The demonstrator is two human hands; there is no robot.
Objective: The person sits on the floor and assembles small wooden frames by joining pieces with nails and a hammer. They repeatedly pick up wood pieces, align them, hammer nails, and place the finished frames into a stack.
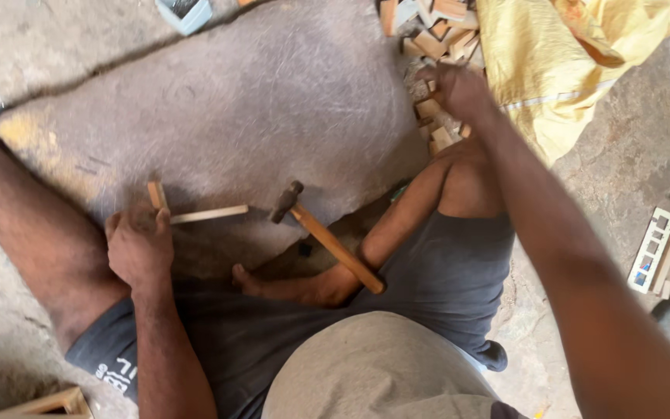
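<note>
A yellow sack (552, 54) lies beyond the hammer (327, 237), which rests against the person's leg. The right hand (459, 89) reaches into wood blocks (436, 39) beside it, fingers blurred, probably closing on one. The left hand (139, 247), left of the hammer, pinches joined strips (195, 211) on the floor (257, 101); assembly awaits another block.

Bare concrete floor (273, 93); on it small wooden blocks (436, 116), a yellow sack (552, 62), a hammer (327, 237).

You wear dark grey shorts (443, 271) with small white letters on the left leg — and a light grey-tan shirt (374, 365) over your belly. Your arms and legs are bare, with no sleeves — your feet have no shoes. Your left hand (139, 248) and right hand (459, 89) wear no gloves.
</note>
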